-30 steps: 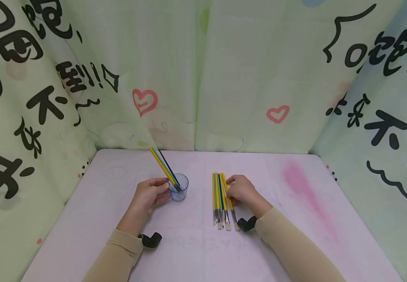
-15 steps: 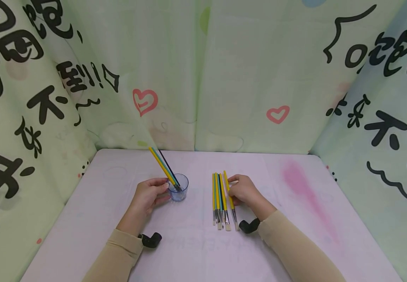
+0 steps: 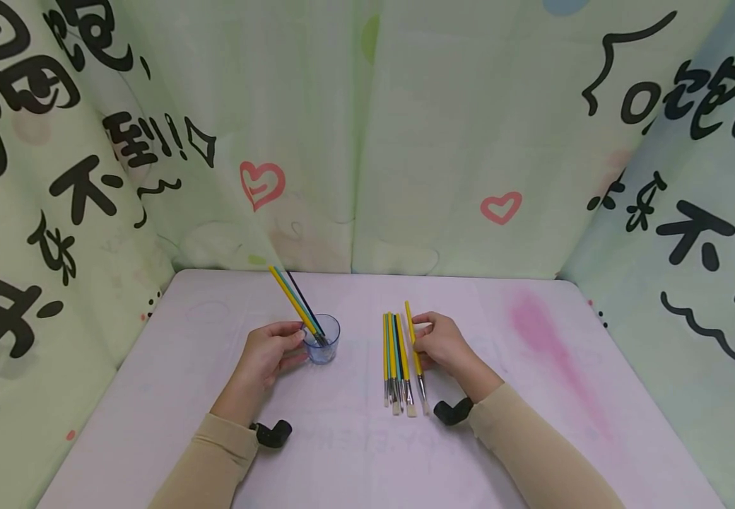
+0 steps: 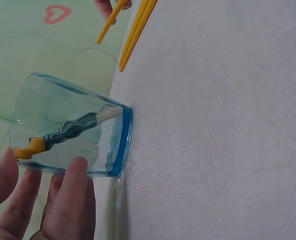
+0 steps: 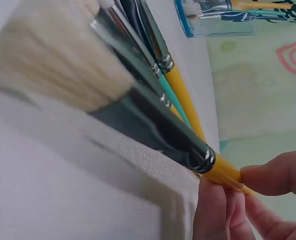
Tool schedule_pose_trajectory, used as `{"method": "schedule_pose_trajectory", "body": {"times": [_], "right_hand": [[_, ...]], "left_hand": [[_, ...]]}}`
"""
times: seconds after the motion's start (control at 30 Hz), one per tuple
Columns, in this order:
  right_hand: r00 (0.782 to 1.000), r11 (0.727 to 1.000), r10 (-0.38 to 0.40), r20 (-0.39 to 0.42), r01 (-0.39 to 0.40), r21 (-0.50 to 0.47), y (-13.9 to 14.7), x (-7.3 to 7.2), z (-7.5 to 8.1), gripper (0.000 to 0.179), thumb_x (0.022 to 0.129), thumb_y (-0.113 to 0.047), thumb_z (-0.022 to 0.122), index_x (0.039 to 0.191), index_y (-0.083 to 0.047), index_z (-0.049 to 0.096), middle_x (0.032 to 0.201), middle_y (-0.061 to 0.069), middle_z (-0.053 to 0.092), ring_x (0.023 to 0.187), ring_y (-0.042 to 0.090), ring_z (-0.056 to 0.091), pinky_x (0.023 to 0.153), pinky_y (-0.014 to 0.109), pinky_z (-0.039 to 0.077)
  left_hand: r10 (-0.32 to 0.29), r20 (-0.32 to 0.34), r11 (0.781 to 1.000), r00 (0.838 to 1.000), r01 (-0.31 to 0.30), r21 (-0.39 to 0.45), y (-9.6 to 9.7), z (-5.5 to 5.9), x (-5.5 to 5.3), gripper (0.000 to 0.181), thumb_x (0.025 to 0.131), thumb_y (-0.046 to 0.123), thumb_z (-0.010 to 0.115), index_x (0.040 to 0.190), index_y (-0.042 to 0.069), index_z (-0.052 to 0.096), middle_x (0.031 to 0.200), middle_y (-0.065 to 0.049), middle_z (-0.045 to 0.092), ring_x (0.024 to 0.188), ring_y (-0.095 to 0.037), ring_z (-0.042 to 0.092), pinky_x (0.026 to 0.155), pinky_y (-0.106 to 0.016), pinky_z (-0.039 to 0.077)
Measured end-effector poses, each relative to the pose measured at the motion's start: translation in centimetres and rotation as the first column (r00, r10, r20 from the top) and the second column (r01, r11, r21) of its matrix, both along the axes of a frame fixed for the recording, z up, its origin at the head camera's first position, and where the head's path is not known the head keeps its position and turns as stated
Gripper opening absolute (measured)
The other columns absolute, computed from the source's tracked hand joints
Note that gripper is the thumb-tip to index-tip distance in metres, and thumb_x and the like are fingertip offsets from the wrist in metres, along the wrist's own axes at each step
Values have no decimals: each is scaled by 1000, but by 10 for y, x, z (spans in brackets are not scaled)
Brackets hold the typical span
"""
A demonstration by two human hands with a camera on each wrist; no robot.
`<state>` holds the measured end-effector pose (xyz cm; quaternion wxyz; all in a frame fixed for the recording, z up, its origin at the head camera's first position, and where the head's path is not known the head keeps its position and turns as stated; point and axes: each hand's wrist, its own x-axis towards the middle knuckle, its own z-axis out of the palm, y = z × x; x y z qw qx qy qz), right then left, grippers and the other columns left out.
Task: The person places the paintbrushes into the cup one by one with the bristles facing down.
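Note:
My left hand [image 3: 273,350] holds a clear bluish cup [image 3: 331,355] upright on the table, thumb near the rim and fingers along the side. Several thin paintbrushes [image 3: 296,300] lean to the left in the cup, bristles down, with yellow, teal and black handles. In my right hand [image 3: 439,341], thumb and fingers pinch the yellow handle of a flat paintbrush [image 5: 153,130]. Its pale, wide bristles [image 5: 57,55] point toward me. Just left of that hand, several more paintbrushes [image 3: 396,364] lie side by side, bristle ends toward me.
The table [image 3: 342,452] has a pale pinkish cover with a pink smear [image 3: 548,339] on the right. Light green curtains [image 3: 425,141] with black lettering and red hearts enclose the back and both sides. A black device [image 3: 273,433] sits at each wrist.
The right hand has drawn the yellow paintbrush slightly away from the row, and its handle end stands higher now. The left hand and cup have stayed in place.

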<state>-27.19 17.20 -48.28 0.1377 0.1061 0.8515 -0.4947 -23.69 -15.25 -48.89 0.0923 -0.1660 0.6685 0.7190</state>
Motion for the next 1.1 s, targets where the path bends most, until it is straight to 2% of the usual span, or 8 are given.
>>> {"method": "schedule_pose_trajectory", "body": {"times": [0.37,0.73,1.1], "right_hand": [[998,998,-6,-57,2,-65,-1,2,5,59,91,5,71,146,-11,57,103,11,58,77,22,59,64,28,64],[992,996,-20,-121,9,-91,-3,1,8,59,93,3,70,148,-13,55,112,13,58,90,24,59,71,33,68],[989,991,-9,-144,-11,-134,-8,3,13,58,95,4,70,148,-13,54,113,14,58,86,24,59,64,29,66]], "left_hand": [[4,2,1000,1000,-4,4,0,-2,-1,34,103,9,72,137,5,72,130,-16,67,104,-20,72,100,-43,65],[0,-9,1000,1000,0,11,-1,-3,-2,34,103,9,73,137,4,72,127,-14,67,102,-19,72,99,-43,66],[3,3,1000,1000,-3,4,-1,-2,-2,34,103,10,73,136,6,72,129,-15,66,105,-21,72,100,-42,65]]}}
